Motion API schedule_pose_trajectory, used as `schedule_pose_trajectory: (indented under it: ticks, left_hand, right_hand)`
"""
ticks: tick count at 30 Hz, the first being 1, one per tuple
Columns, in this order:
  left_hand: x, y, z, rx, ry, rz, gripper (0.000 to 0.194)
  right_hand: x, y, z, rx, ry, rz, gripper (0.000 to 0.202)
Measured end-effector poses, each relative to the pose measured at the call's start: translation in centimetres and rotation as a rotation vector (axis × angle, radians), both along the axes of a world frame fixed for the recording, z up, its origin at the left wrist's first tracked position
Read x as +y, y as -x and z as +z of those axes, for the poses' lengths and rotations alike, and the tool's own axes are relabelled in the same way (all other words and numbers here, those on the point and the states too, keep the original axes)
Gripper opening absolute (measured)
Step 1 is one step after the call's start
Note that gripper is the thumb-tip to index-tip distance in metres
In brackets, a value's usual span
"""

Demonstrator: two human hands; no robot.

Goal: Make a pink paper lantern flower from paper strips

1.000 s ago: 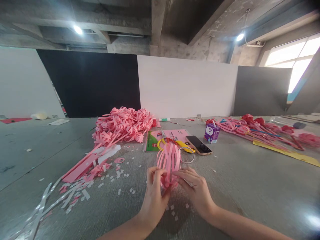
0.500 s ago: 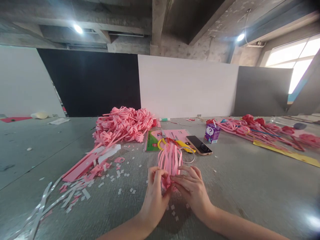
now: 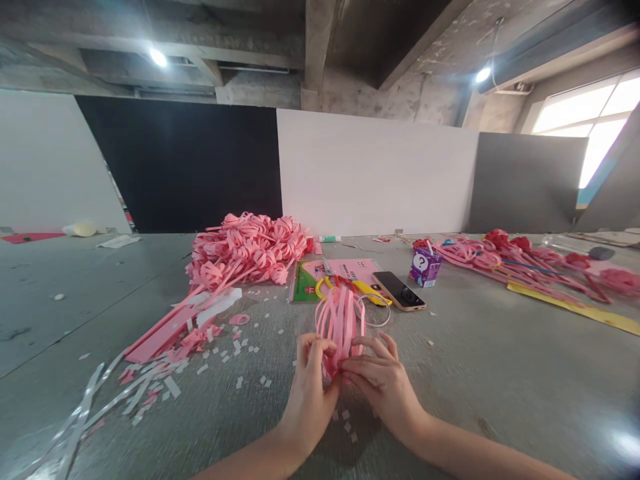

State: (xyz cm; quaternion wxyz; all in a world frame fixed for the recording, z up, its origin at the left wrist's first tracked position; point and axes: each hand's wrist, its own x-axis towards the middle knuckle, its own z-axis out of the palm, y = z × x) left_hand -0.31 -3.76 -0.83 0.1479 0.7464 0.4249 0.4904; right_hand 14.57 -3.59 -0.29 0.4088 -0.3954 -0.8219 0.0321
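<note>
In the head view, the left hand (image 3: 310,380) and right hand (image 3: 389,383) both pinch the near end of the pink strip bundle (image 3: 341,317) over the counter (image 3: 480,380). It looks light, springy and easily creased, best gripped at that gathered end, sparing the loops.

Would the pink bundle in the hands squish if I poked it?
Probably: the pink bundle looks floppy, since its thin strips bow outward with gaps between them. It's likely light for its size, being mostly narrow strips and air. It may crease easily too, because the strips look papery.
</note>
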Motion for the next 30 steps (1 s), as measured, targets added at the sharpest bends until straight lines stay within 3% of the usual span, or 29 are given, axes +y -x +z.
schedule_pose_trajectory:
  ticks: [10,17,20,24,30]
  left_hand:
    - [0.0,0.1,-0.2,0.073,-0.069,0.165,0.038]
    - [-0.3,0.1,0.1,0.157,-0.109,0.167,0.037]
    - [-0.4,0.2,0.0,0.170,-0.119,0.184,0.038]
    - [-0.4,0.1,0.3,0.217,-0.133,0.191,0.024]
    - [-0.3,0.2,0.5,0.271,-0.168,0.134,0.015]
  right_hand:
    - [0.7,0.0,-0.3,0.240,0.278,0.021,0.015]
    - [0.7,0.0,-0.8,0.439,0.504,0.077,0.033]
    - [0.7,0.0,-0.8,0.437,0.526,0.065,0.036]
    - [0.9,0.0,-1.0,0.476,0.550,0.073,0.029]
    - [1.2,0.1,-1.1,0.591,0.534,0.056,0.027]
